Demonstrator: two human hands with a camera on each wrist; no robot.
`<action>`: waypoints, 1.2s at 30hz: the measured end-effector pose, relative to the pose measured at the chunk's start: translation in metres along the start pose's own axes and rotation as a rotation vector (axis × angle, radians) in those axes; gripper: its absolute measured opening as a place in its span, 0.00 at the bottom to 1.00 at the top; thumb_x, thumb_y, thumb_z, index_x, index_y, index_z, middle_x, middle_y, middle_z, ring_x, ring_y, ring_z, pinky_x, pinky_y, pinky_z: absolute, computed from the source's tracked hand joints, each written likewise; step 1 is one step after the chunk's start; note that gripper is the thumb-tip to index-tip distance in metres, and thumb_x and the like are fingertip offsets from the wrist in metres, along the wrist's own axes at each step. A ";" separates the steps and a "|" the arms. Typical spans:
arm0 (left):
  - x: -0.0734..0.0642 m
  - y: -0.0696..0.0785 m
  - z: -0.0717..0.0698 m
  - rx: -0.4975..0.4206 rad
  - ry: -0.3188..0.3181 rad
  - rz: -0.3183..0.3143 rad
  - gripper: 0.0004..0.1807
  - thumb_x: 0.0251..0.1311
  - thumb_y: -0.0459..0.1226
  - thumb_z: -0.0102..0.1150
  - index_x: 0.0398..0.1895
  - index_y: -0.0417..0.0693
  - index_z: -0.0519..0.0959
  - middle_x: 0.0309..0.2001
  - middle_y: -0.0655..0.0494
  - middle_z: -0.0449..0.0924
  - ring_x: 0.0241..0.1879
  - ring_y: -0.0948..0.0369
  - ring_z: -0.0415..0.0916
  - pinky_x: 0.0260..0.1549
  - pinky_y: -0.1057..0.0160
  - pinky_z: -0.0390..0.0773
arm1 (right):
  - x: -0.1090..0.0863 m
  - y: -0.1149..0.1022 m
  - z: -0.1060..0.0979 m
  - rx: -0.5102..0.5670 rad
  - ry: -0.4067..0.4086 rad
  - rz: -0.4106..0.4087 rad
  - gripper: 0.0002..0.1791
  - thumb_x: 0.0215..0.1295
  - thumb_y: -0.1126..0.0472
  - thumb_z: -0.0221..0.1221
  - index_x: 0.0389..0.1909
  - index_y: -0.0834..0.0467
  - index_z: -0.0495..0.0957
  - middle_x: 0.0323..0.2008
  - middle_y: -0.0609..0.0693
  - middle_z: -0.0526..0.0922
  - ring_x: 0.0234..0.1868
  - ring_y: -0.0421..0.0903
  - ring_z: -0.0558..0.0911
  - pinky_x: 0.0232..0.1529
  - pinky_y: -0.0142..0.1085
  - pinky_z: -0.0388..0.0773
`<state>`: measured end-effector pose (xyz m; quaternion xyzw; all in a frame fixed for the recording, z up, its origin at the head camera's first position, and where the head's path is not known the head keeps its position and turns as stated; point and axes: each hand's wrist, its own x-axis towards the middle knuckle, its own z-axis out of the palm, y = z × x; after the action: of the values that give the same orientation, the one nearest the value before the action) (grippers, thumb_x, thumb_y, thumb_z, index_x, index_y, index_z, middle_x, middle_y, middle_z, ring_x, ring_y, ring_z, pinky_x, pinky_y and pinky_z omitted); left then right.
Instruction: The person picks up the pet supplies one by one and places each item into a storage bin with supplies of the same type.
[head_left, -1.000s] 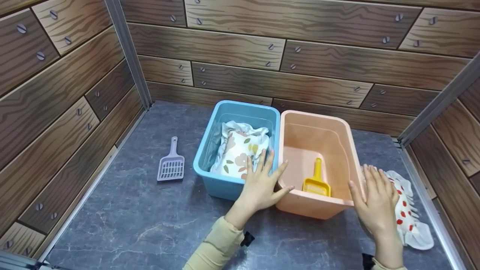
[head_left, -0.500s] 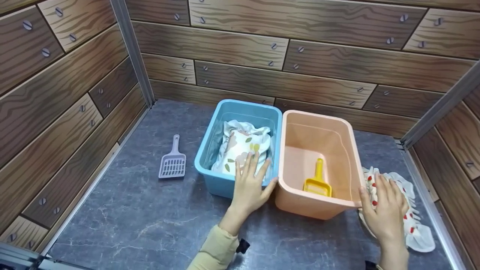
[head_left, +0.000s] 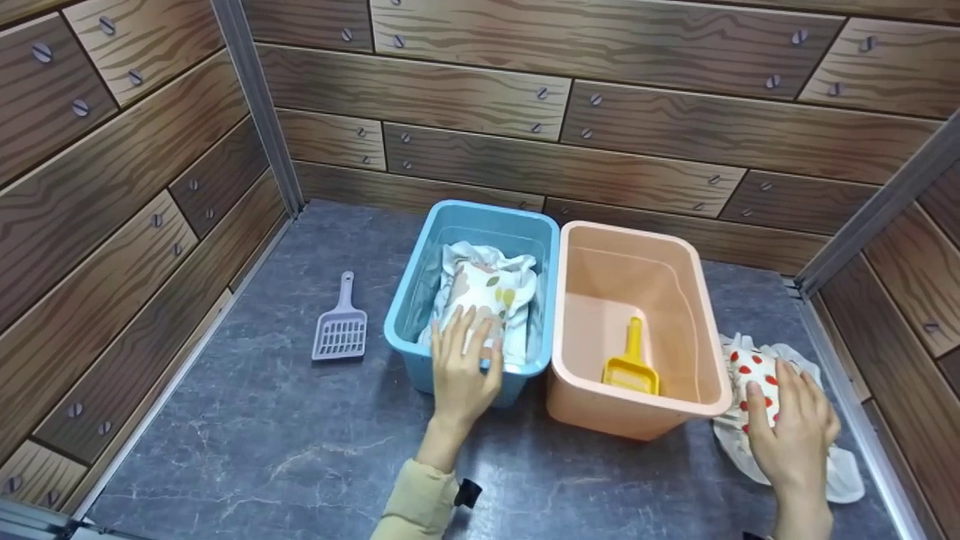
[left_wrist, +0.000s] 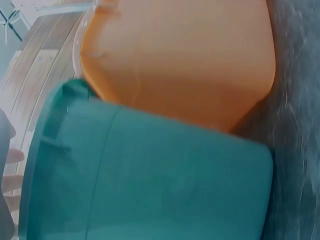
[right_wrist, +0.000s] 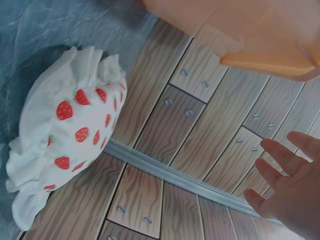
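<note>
My left hand (head_left: 465, 371) is over the front rim of a blue bin (head_left: 471, 212), its fingers extended above a small frilled pillow (head_left: 487, 285) with a flower print lying inside. Whether the fingertips touch the bin or pillow I cannot tell. In the left wrist view the bin's outer wall (left_wrist: 150, 175) fills the lower half, and a few fingers (left_wrist: 12, 182) show at the edge. Above a frilled strawberry-print pillow (head_left: 746, 375) on the right is my right hand (head_left: 795, 431), fingers extended, holding nothing. The right wrist view has a gap between this hand (right_wrist: 290, 185) and the strawberry pillow (right_wrist: 82, 120).
A peach bin (head_left: 637, 232) stands against the blue bin's right side. Inside it lies a yellow slotted scoop (head_left: 634, 367). To the left, a lilac slotted scoop (head_left: 341, 330) lies on the dark marbled surface (head_left: 247, 450). Wood-patterned walls (head_left: 480, 97) enclose the back and sides.
My left hand has moved left, from between the two bins to the blue bin's front. My right hand has shifted right, from the peach bin's side to above the strawberry pillow.
</note>
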<state>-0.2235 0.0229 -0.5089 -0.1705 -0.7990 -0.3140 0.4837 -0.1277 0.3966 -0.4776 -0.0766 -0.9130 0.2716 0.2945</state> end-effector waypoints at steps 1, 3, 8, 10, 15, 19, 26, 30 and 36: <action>0.000 -0.003 -0.001 0.005 0.004 -0.007 0.18 0.55 0.37 0.64 0.49 0.42 0.83 0.56 0.41 0.79 0.59 0.41 0.72 0.61 0.31 0.58 | -0.001 0.002 0.000 0.000 0.004 0.005 0.30 0.72 0.54 0.51 0.69 0.66 0.64 0.65 0.70 0.66 0.70 0.66 0.57 0.68 0.62 0.40; 0.001 -0.008 -0.003 0.022 0.011 -0.014 0.18 0.54 0.36 0.64 0.50 0.41 0.82 0.56 0.41 0.79 0.59 0.41 0.72 0.60 0.30 0.58 | -0.001 0.006 0.000 -0.005 0.002 0.018 0.30 0.72 0.54 0.50 0.69 0.65 0.63 0.65 0.70 0.66 0.70 0.66 0.57 0.68 0.62 0.40; 0.004 -0.021 -0.010 0.044 0.033 -0.035 0.18 0.54 0.34 0.62 0.48 0.39 0.82 0.54 0.40 0.79 0.59 0.41 0.72 0.58 0.28 0.58 | -0.001 0.016 0.000 -0.021 -0.025 0.049 0.31 0.73 0.51 0.49 0.71 0.63 0.61 0.67 0.68 0.65 0.70 0.65 0.56 0.68 0.62 0.39; 0.005 -0.026 -0.013 0.038 0.041 -0.050 0.18 0.53 0.34 0.62 0.48 0.39 0.82 0.54 0.40 0.79 0.59 0.40 0.71 0.59 0.28 0.57 | 0.000 0.021 0.000 -0.027 -0.038 0.059 0.31 0.73 0.51 0.48 0.72 0.62 0.61 0.67 0.68 0.65 0.71 0.65 0.55 0.68 0.63 0.39; 0.005 -0.037 -0.018 0.028 0.053 -0.071 0.19 0.54 0.34 0.63 0.50 0.40 0.82 0.55 0.39 0.78 0.60 0.40 0.70 0.60 0.28 0.55 | 0.000 0.033 0.003 -0.034 -0.065 0.080 0.31 0.74 0.52 0.46 0.72 0.62 0.59 0.68 0.69 0.63 0.72 0.65 0.53 0.68 0.63 0.37; 0.004 -0.044 -0.022 0.036 0.061 -0.078 0.18 0.54 0.35 0.63 0.50 0.40 0.82 0.55 0.39 0.78 0.60 0.40 0.70 0.64 0.31 0.52 | 0.000 0.042 0.005 -0.037 -0.080 0.096 0.31 0.74 0.52 0.45 0.73 0.63 0.58 0.69 0.69 0.62 0.72 0.65 0.52 0.67 0.64 0.37; 0.005 -0.060 -0.029 0.046 0.059 -0.110 0.18 0.55 0.35 0.62 0.50 0.39 0.82 0.55 0.38 0.78 0.60 0.39 0.70 0.64 0.31 0.51 | 0.002 0.060 0.007 -0.046 -0.108 0.146 0.32 0.74 0.53 0.45 0.74 0.62 0.56 0.69 0.69 0.60 0.72 0.66 0.51 0.66 0.66 0.37; 0.005 -0.070 -0.031 0.050 0.060 -0.134 0.19 0.54 0.34 0.63 0.50 0.39 0.82 0.54 0.38 0.78 0.60 0.39 0.70 0.63 0.30 0.53 | 0.004 0.071 0.007 -0.051 -0.115 0.163 0.32 0.74 0.53 0.45 0.74 0.63 0.55 0.69 0.70 0.60 0.71 0.69 0.52 0.64 0.68 0.39; 0.001 -0.083 -0.034 0.050 0.021 -0.140 0.20 0.54 0.35 0.64 0.52 0.39 0.82 0.56 0.38 0.77 0.62 0.40 0.68 0.63 0.31 0.53 | 0.005 0.088 0.008 -0.071 -0.110 0.135 0.30 0.74 0.54 0.44 0.72 0.64 0.58 0.67 0.72 0.62 0.69 0.71 0.55 0.63 0.68 0.43</action>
<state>-0.2492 -0.0610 -0.5246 -0.0989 -0.8112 -0.3290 0.4731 -0.1379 0.4685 -0.5283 -0.1333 -0.9296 0.2623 0.2220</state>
